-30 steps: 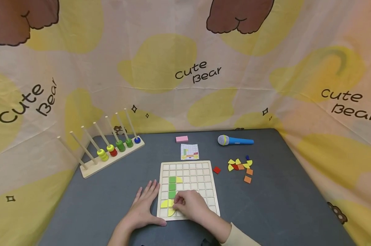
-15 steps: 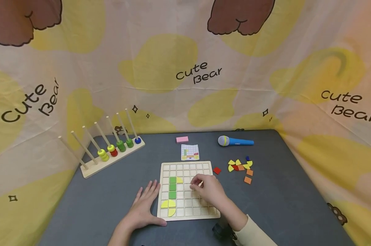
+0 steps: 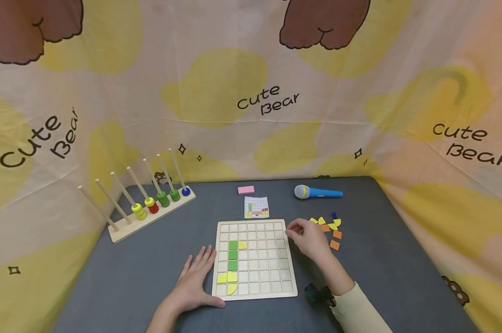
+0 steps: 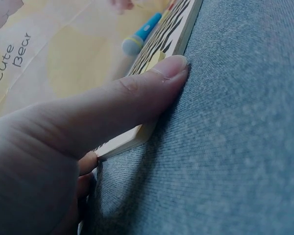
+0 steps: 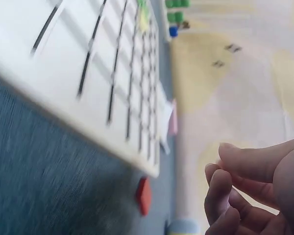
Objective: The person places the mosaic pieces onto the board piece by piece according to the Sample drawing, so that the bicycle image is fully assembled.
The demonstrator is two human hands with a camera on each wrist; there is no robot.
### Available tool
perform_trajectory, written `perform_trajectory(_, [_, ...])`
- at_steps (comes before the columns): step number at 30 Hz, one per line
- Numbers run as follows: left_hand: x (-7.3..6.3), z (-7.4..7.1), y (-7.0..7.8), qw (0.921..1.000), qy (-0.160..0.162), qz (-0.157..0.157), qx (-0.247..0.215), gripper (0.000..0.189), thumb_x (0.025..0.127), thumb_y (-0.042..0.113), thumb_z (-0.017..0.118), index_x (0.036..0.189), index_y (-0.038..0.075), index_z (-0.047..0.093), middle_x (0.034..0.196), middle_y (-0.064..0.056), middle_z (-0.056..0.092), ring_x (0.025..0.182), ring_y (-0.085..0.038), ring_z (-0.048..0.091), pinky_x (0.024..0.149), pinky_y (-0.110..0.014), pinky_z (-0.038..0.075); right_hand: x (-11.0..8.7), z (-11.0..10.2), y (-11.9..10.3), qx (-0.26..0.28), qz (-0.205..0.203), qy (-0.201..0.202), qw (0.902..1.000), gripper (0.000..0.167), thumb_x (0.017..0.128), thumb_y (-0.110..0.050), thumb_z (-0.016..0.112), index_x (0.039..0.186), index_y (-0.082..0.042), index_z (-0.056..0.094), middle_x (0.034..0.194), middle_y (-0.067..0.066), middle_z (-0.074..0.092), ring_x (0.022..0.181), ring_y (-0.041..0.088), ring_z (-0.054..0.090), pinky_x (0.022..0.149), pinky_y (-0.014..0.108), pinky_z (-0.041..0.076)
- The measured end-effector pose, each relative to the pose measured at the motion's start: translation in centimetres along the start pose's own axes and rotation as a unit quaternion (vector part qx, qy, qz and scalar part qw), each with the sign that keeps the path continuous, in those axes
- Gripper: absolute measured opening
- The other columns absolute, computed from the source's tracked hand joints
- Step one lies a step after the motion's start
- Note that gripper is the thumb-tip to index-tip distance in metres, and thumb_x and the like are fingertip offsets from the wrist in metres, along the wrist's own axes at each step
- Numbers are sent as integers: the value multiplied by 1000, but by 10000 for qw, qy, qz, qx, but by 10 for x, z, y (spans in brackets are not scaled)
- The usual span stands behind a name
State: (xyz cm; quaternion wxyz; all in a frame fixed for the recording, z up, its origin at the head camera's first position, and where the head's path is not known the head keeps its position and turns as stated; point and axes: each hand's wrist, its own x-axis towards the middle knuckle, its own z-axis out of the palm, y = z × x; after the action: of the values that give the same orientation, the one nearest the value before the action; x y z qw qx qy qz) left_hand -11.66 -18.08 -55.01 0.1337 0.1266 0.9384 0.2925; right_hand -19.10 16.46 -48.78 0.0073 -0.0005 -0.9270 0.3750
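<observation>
Since the earlier frame, the right hand (image 3: 311, 239) has moved from over the board (image 3: 261, 266) to beside its upper right edge. Largest is the dark table (image 3: 126, 286), with the gridded board at lower centre. Spread wide at the board's left edge are the left hand's (image 3: 194, 286) fingers. The right hand's fingers are curled narrow, thumb near fingertips. The red piece (image 5: 144, 197), lower centre in the right wrist view, seems apart from them, though blur clouds this.

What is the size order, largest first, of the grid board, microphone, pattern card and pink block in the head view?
1. Grid board
2. Microphone and pattern card: not ranked, areas look alike; microphone longer, card taller.
3. Pink block
</observation>
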Motion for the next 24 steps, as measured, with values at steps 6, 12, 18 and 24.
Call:
perform_trajectory(6, [1, 0, -1, 10000, -19, -2, -4, 143, 51, 74, 86, 162, 12, 21, 170, -7, 10, 158, -28, 4, 123, -57, -2, 16, -6, 34, -438, 245, 334, 9982, 13, 89, -22, 78, 94, -11, 74, 85, 3, 69, 74, 19, 57, 62, 32, 49])
perform_trajectory(12, [2, 1, -2, 10000, 2, 19, 32, 143, 51, 75, 85, 162, 12, 21, 170, -7, 10, 158, -28, 4, 123, -57, -2, 25, -12, 55, -916, 594, 440, 9931, 22, 89, -23, 77, 102, -6, 73, 87, 8, 70, 79, 25, 61, 76, 49, 50])
perform_trajectory(18, [3, 1, -4, 10000, -4, 40, 24, 142, 52, 75, 86, 162, 12, 21, 171, -6, 10, 158, -28, 3, 123, -57, -2, 29, -13, 63, -1377, 830, 171, 9868, 32, 89, -25, 77, 111, -3, 69, 100, 14, 72, 85, 32, 64, 77, 52, 53])
perform_trajectory(24, [2, 2, -4, 10000, 24, 48, 34, 143, 51, 75, 86, 162, 11, 22, 170, -7, 11, 158, -28, 4, 123, -57, -2, 30, -13, 63, -1440, 731, 28, 9869, 29, 88, -25, 78, 111, -8, 72, 91, 8, 70, 83, 27, 64, 76, 53, 51])
